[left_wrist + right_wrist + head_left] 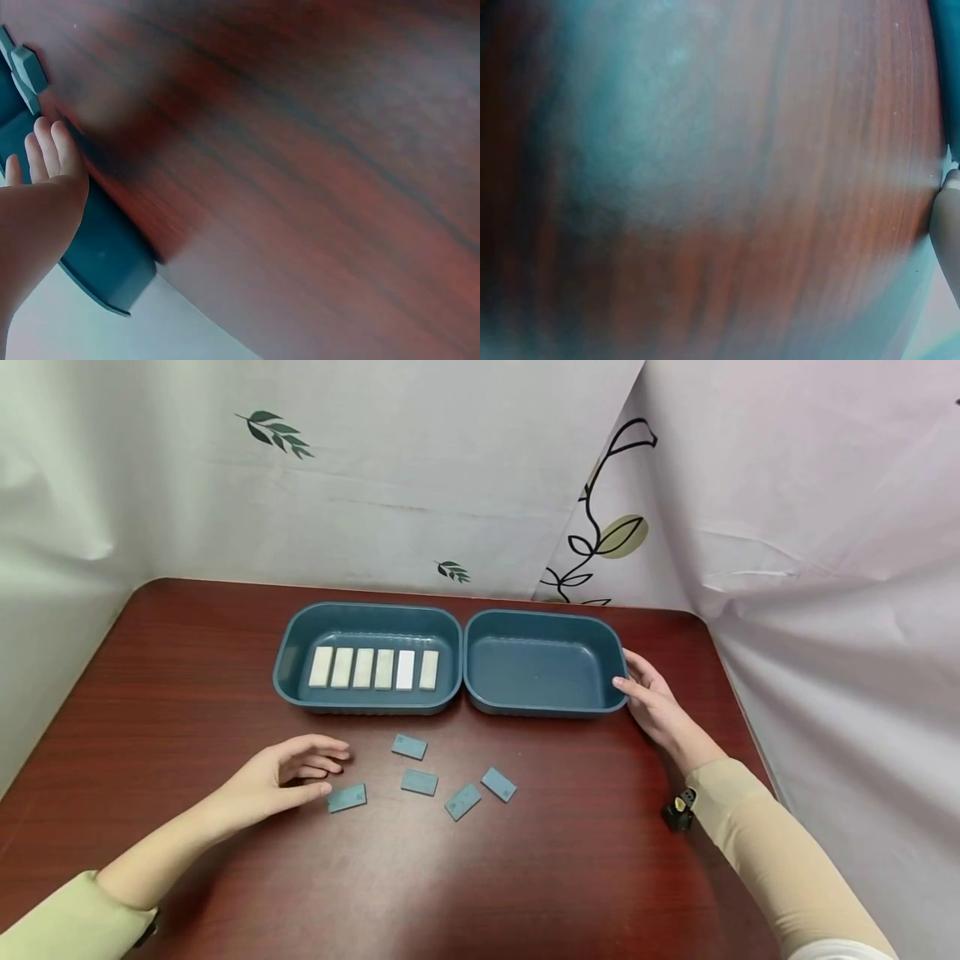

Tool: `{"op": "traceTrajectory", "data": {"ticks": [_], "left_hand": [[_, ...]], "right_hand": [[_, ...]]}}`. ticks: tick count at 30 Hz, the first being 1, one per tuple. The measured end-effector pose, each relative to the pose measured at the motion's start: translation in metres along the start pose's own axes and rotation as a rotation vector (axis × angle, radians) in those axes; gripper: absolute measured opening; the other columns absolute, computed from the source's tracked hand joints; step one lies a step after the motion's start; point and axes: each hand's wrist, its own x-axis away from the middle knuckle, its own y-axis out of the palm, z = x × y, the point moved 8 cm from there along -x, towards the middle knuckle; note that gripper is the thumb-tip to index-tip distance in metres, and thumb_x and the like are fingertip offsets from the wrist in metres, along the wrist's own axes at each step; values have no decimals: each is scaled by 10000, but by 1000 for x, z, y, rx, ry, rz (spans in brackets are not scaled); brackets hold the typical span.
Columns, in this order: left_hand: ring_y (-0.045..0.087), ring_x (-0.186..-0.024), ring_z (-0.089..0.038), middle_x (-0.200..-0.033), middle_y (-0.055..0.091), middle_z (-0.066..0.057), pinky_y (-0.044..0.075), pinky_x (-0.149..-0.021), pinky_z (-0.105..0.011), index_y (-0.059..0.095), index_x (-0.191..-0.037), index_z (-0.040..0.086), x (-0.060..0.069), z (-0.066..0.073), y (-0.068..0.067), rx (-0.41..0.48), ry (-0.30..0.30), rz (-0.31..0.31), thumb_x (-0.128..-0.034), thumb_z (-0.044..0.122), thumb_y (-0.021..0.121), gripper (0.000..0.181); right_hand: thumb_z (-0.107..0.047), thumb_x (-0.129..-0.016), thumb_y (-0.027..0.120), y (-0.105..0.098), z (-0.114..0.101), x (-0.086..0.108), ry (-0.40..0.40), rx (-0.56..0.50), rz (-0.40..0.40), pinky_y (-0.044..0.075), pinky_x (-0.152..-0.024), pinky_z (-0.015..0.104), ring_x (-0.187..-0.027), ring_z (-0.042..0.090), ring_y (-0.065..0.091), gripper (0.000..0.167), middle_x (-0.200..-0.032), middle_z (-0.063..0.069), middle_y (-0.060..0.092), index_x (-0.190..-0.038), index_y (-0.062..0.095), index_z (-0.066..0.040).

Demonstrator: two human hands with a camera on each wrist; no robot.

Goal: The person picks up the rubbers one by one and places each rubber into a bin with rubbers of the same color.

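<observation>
My left hand [273, 777] hovers over the table with its fingers loosely bent and nothing held. Its thumb tip is beside a small flat blue-grey tile [347, 798]; whether they touch I cannot tell. Several similar tiles, including one [409, 746] at the back and one [498, 784] at the right, lie scattered. My right hand [658, 706] holds the right end of a blue tray [543, 706], its thumb over the rim and its fingers against the outer wall. In the right wrist view only a bit of that hand [946, 217] shows at the edge.
Left of this tray, touching it, stands a matching blue tray [367, 702] with several white blocks [363, 668] in an upright row. Both rest on a dark red wood table [187, 668]. White cloth [390, 485] with leaf prints hangs behind and at the sides.
</observation>
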Motion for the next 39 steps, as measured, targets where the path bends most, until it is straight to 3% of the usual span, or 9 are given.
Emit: {"op": "traceTrajectory", "data": {"ticks": [5,10,16,24,39], "left_hand": [[721,-1034,-51,-1207,749,-100,566,-900,-149,673,-1319,30,-7,6,10,-138,55,-6,-928,1,792,410],[723,-982,-84,-1171,768,-46,578,-883,-172,714,-1253,82,-11,11,19,-218,103,-14,-890,0,831,390],[668,-936,-20,-1131,752,53,578,-820,-212,745,-1187,161,-13,14,29,-377,142,-36,-830,-7,874,415],[610,-923,-9,-1113,718,103,567,-804,-240,745,-1174,185,-17,14,32,-512,178,-114,-804,-32,871,447],[594,-909,-23,-1122,716,83,544,-770,-257,772,-1124,201,-21,14,32,-573,157,-189,-847,61,878,328]], "right_hand": [[39,-1070,509,0,1,-1,-6,-15,-9,513,-1014,172,-1258,57,612,472,-1384,-90,649,-1513,473,-118],[53,-1072,497,0,2,-2,-5,-28,-18,517,-1009,169,-1259,54,610,475,-1389,-82,637,-1516,461,-110],[54,-1072,496,0,1,-2,-4,-19,-16,521,-1005,168,-1254,56,616,468,-1390,-78,631,-1507,459,-116],[52,-1061,514,-1,-1,-2,-5,-24,4,504,-1023,165,-1268,51,605,459,-1382,-91,649,-1481,507,-136],[40,-1075,496,-2,3,-2,9,-5,2,508,-1020,158,-1279,36,597,464,-1402,-93,610,-1504,460,-132]]}}
